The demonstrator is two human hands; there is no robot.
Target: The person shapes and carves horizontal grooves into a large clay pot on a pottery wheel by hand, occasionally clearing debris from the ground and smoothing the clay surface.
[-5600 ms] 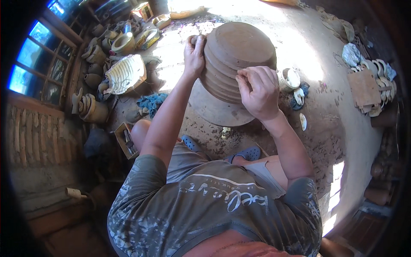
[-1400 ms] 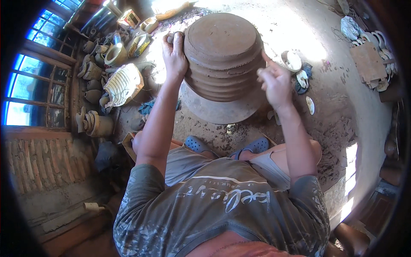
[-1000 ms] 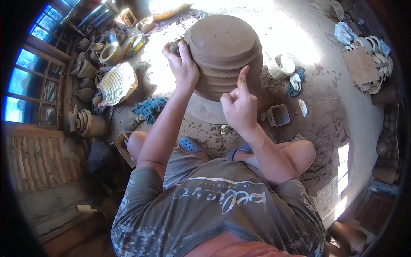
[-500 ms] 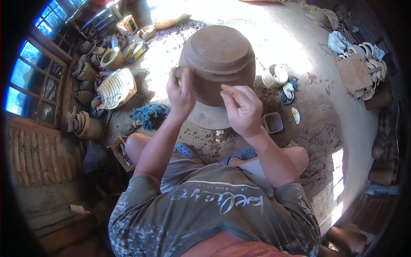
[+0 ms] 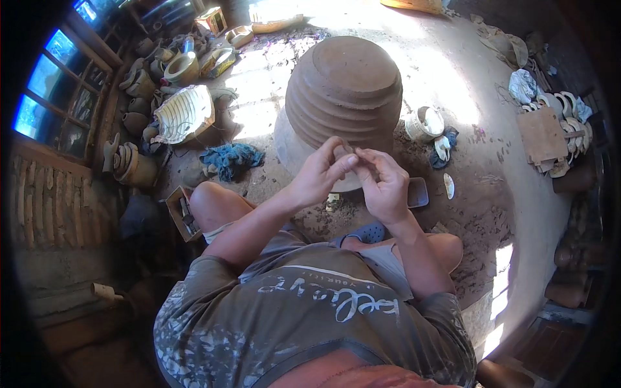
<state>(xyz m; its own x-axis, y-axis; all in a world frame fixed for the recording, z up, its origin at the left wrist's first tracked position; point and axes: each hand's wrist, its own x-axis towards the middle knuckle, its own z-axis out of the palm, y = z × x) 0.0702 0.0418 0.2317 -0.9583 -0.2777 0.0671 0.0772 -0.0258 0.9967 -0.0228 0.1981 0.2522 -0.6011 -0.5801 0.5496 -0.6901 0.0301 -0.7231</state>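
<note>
A large grey-brown clay vessel (image 5: 343, 90) with stacked horizontal ridges and a flat top stands upside down on a round slab (image 5: 286, 149). Just in front of its lower part, my left hand (image 5: 320, 171) and my right hand (image 5: 383, 187) meet with fingertips pinched around a small dark bit of something, probably clay, too small to make out. Neither palm is against the vessel. A small translucent tub (image 5: 418, 192) lies on the floor partly behind my right hand.
A blue cloth (image 5: 229, 161), a white ribbed mould (image 5: 183, 115) and assorted pots (image 5: 181, 68) lie left, below windows. A pale bucket (image 5: 424, 127), white oval piece (image 5: 449, 186) and stacked boards (image 5: 542, 139) are right. A box of tools (image 5: 181, 213) sits beside my left knee.
My left hand has left the vessel's upper left side and moved down to the centre. My right hand has come off the ridges to meet it, fingertips together.
</note>
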